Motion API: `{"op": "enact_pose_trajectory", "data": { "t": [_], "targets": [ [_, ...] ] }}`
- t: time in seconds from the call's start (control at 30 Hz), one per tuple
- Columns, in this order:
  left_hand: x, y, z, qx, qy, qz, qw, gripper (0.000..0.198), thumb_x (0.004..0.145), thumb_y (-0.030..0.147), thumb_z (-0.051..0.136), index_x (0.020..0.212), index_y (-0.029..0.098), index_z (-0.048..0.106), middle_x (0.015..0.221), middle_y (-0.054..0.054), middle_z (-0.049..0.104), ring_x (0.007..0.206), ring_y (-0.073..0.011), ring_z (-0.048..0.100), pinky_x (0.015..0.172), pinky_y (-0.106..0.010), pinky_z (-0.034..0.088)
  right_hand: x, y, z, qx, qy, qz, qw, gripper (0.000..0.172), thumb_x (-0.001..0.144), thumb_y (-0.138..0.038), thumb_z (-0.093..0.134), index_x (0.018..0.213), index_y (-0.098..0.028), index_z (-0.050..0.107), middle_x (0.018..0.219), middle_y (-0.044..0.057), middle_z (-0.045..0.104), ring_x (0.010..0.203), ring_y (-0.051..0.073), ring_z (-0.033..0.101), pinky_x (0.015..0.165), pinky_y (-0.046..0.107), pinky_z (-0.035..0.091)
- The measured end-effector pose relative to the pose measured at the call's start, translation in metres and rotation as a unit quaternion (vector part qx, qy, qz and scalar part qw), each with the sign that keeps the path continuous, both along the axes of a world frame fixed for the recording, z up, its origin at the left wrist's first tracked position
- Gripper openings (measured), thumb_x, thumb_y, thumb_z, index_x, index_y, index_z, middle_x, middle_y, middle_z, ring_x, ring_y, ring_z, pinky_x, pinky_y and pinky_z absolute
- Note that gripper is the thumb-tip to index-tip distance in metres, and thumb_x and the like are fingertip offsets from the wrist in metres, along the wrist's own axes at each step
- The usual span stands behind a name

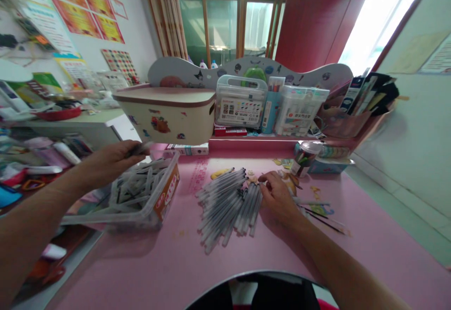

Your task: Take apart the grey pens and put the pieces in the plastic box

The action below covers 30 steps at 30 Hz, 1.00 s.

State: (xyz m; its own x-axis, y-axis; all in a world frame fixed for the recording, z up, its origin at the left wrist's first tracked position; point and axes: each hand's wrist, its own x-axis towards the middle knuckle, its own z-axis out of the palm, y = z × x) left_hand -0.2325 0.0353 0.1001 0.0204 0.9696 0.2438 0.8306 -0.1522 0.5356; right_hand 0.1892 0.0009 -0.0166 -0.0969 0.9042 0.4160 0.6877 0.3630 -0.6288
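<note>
My left hand [114, 159] is closed above the far side of a clear plastic bin [155, 216], pinching what looks like a short, pale pen with a dark part [141, 149], blurred. The bin holds a jumble of clear, greyish pens [139, 188]. On the pink desk lies a fanned pile of clear-barrelled pens [221, 206], their dark tips pointing away from me. My right hand [278, 195] rests at the right side of this pile. Its fingers are curled, thumb and fingertips at the dark end of the rightmost pen [258, 202].
Thin brushes or sticks [324, 218] lie right of my right hand. Behind them stand a clear jar [306, 157] and a blue box [331, 165]. A lidded cream storage box [169, 117], a marker case [241, 103] and a pen holder [347, 122] line the shelf.
</note>
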Motion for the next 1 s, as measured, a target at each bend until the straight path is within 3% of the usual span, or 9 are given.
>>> {"op": "enact_pose_trajectory", "data": {
  "t": [0.07,0.17,0.33,0.47,0.57,0.63,0.8,0.93,1.0],
  "targets": [
    [-0.011,0.008,-0.010,-0.008,0.038,-0.014,0.999,0.045,0.081,0.051,0.058,0.096,0.010,0.068,0.084,0.005,0.070,0.084,-0.0112,0.058,0.093,-0.036,0.041,0.002,0.001,0.002,0.019,0.008,-0.006,1.000,0.018,0.080,-0.011,0.045,0.087,-0.018,0.060,0.089,0.007,0.059,0.083,0.020,0.054,0.076,0.031,0.041],
    [-0.021,0.013,-0.021,-0.022,0.056,-0.035,0.998,0.065,0.072,0.069,0.053,0.097,0.012,0.070,0.092,0.002,0.072,0.091,-0.0142,0.061,0.095,-0.041,0.042,0.005,0.003,0.005,0.024,0.004,-0.005,1.000,0.022,0.072,-0.007,0.043,0.081,-0.018,0.059,0.084,0.006,0.059,0.082,0.020,0.054,0.076,0.030,0.041],
    [-0.015,0.005,-0.015,0.017,0.094,-0.020,0.995,0.076,0.073,0.079,0.039,0.095,0.014,0.071,0.091,0.001,0.073,0.088,-0.0155,0.062,0.093,-0.043,0.044,0.007,0.004,0.009,-0.054,-0.050,0.033,0.997,0.016,0.066,-0.007,0.043,0.066,-0.018,0.055,0.072,0.005,0.059,0.073,0.018,0.053,0.070,0.028,0.037],
    [0.022,-0.024,0.005,0.156,0.151,0.015,0.976,0.059,0.091,0.061,0.030,0.102,0.017,0.068,0.101,-0.002,0.068,0.093,-0.0167,0.061,0.094,-0.043,0.045,0.007,0.000,0.016,-0.137,-0.148,0.069,0.977,0.014,0.070,-0.010,0.046,0.070,-0.017,0.059,0.069,0.004,0.062,0.068,0.017,0.053,0.062,0.027,0.032],
    [0.069,-0.052,0.011,0.247,0.085,-0.046,0.964,0.031,0.092,0.041,0.044,0.099,0.020,0.066,0.106,-0.002,0.067,0.100,-0.0169,0.060,0.097,-0.038,0.044,0.006,-0.006,0.022,-0.185,-0.201,0.065,0.960,0.013,0.079,-0.022,0.050,0.077,-0.017,0.062,0.069,0.003,0.064,0.062,0.015,0.053,0.056,0.026,0.027],
    [0.104,-0.067,0.005,0.266,0.011,-0.103,0.958,0.016,0.090,0.029,0.053,0.095,0.023,0.067,0.108,-0.001,0.067,0.102,-0.0165,0.061,0.097,-0.034,0.044,0.005,-0.008,0.025,-0.205,-0.236,0.063,0.948,0.021,0.083,-0.033,0.051,0.076,-0.016,0.063,0.069,0.005,0.066,0.062,0.016,0.055,0.056,0.027,0.027],
    [0.190,-0.085,-0.024,0.130,-0.172,-0.215,0.953,0.017,0.090,0.017,0.052,0.091,0.024,0.067,0.103,-0.003,0.068,0.099,-0.0162,0.063,0.089,-0.030,0.048,0.003,-0.010,0.025,-0.231,-0.294,0.059,0.926,0.033,0.083,-0.045,0.053,0.079,-0.016,0.068,0.080,0.010,0.072,0.074,0.022,0.064,0.059,0.028,0.033],
    [0.239,-0.085,-0.041,-0.013,-0.335,-0.218,0.917,0.016,0.087,0.016,0.052,0.087,0.021,0.067,0.100,-0.005,0.068,0.097,-0.0179,0.063,0.087,-0.031,0.049,0.005,-0.007,0.024,-0.261,-0.303,0.036,0.916,0.034,0.084,-0.043,0.052,0.089,-0.015,0.071,0.088,0.012,0.074,0.078,0.023,0.067,0.062,0.028,0.038],
    [0.254,-0.083,-0.048,-0.087,-0.420,-0.186,0.884,0.013,0.086,0.020,0.053,0.088,0.020,0.066,0.090,-0.004,0.067,0.083,-0.0166,0.064,0.076,-0.029,0.051,0.005,-0.006,0.025,-0.268,-0.312,0.012,0.912,0.038,0.085,-0.045,0.050,0.091,-0.014,0.072,0.089,0.014,0.074,0.081,0.026,0.068,0.064,0.029,0.041]
  ]
}}
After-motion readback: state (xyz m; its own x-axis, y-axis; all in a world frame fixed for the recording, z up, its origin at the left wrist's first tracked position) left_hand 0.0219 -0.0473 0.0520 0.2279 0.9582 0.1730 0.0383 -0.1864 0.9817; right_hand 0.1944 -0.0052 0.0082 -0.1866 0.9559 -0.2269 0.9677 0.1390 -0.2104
